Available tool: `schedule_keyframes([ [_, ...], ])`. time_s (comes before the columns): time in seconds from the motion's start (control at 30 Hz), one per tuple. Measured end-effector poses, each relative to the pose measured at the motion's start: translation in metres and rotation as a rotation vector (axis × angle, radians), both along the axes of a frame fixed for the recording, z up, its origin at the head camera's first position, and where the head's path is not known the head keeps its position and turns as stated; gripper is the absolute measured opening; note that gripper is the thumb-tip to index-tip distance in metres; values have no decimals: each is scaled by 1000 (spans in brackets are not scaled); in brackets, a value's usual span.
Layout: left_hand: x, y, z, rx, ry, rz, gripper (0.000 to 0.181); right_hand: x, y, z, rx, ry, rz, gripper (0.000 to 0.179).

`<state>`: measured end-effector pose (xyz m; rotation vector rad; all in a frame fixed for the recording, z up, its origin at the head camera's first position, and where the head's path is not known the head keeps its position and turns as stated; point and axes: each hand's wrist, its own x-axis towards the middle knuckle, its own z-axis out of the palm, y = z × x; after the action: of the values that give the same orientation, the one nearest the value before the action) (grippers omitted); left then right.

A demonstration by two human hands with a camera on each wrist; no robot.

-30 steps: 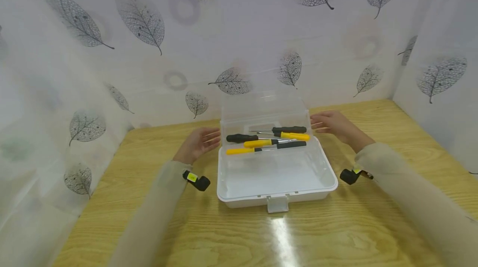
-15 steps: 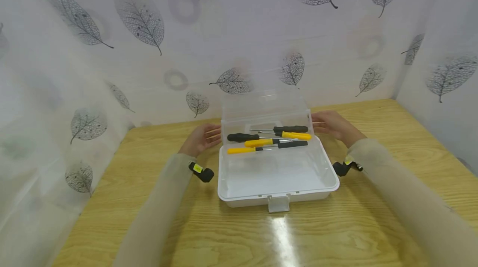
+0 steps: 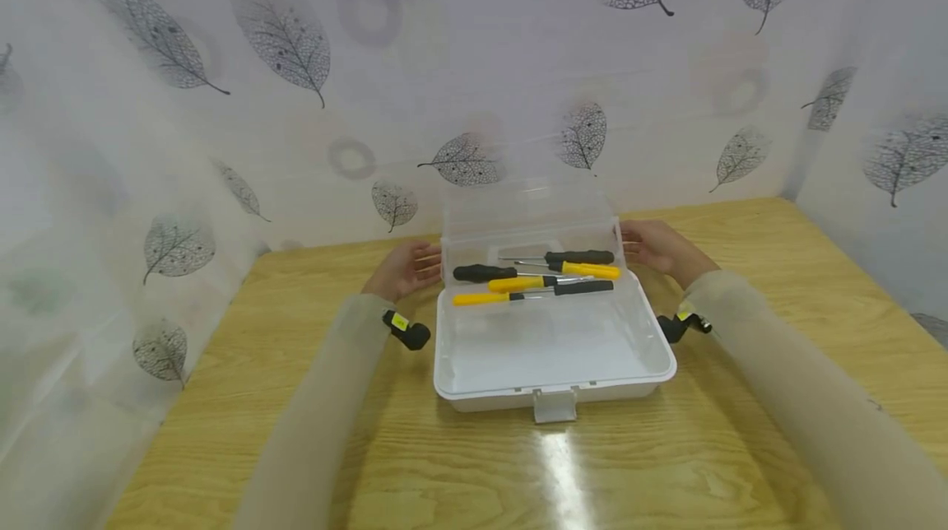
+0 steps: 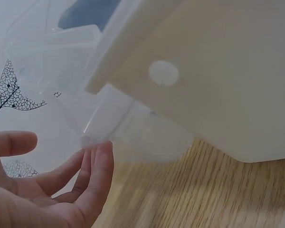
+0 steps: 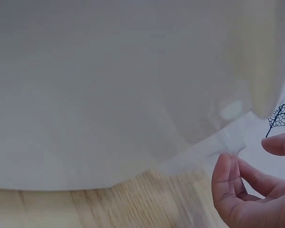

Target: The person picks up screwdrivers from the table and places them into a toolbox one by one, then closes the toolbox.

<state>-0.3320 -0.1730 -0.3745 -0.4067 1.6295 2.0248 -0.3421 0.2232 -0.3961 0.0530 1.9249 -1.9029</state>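
A white plastic box (image 3: 548, 357) sits on the table, its clear lid (image 3: 529, 209) raised at the back. Several screwdrivers with yellow handles (image 3: 511, 285) and black handles (image 3: 581, 257) lie across the rear of the box, close to the lid. At the lid's left side my left hand (image 3: 403, 271) reaches with relaxed fingers. In the left wrist view, the left fingertips (image 4: 103, 152) are right at the clear lid's lower edge (image 4: 152, 137), thumb apart. My right hand (image 3: 655, 248) mirrors it on the other side; its fingertips (image 5: 223, 164) meet the lid edge (image 5: 204, 149) in the right wrist view.
A pale latch (image 3: 554, 406) hangs at the front of the box. The wooden table (image 3: 415, 464) ends at a leaf-printed curtain (image 3: 296, 143) behind and on both sides. Black wrist cameras (image 3: 411, 334) hang near the box's sides.
Both hands have moved inward to the lid's sides, the left one up and right, the right one slightly left. The box and screwdrivers keep their places.
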Motion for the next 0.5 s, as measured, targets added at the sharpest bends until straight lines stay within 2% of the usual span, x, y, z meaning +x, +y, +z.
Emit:
schedule_keyframes([
  [0.27,-5,3,-7,-22,-18,30,46,-4,6,-5,4,18,15,28],
  [0.5,-2,5,-7,-43,-6,75,13,-5,9,-7,41,51,72,20],
])
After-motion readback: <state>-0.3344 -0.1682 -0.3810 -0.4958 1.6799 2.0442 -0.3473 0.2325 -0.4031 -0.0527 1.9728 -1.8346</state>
